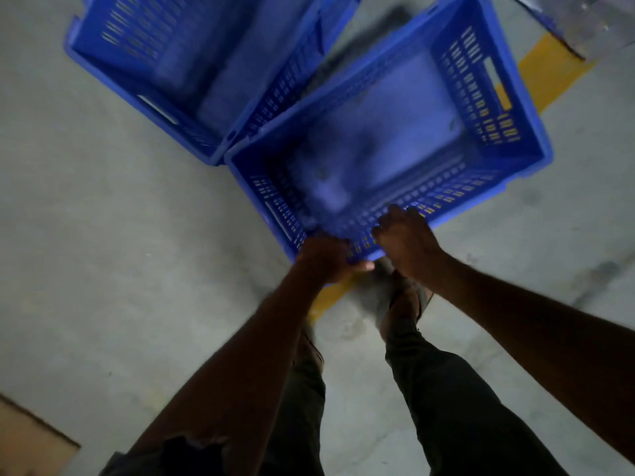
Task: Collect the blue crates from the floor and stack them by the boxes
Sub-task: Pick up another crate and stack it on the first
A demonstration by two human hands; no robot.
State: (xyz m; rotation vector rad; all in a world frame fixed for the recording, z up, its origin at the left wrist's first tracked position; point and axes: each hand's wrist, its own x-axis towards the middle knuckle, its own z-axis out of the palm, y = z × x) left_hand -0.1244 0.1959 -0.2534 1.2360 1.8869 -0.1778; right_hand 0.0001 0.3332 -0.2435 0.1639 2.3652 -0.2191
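Note:
An empty blue slotted crate (385, 132) fills the middle of the view, seen from above with its open top toward me. Both hands grip its near long wall: my left hand (323, 261) near the crate's near corner, my right hand (405, 238) beside it, fingers curled over the rim. A second blue crate (192, 56) lies on the grey floor at the upper left, its corner touching or almost touching the held crate. The picture is motion-blurred.
A yellow painted floor stripe (549, 70) runs under the held crate from upper right to my feet (398, 300). A pale wrapped object (584, 22) sits at the top right corner. A brown cardboard edge (31, 438) shows at the bottom left.

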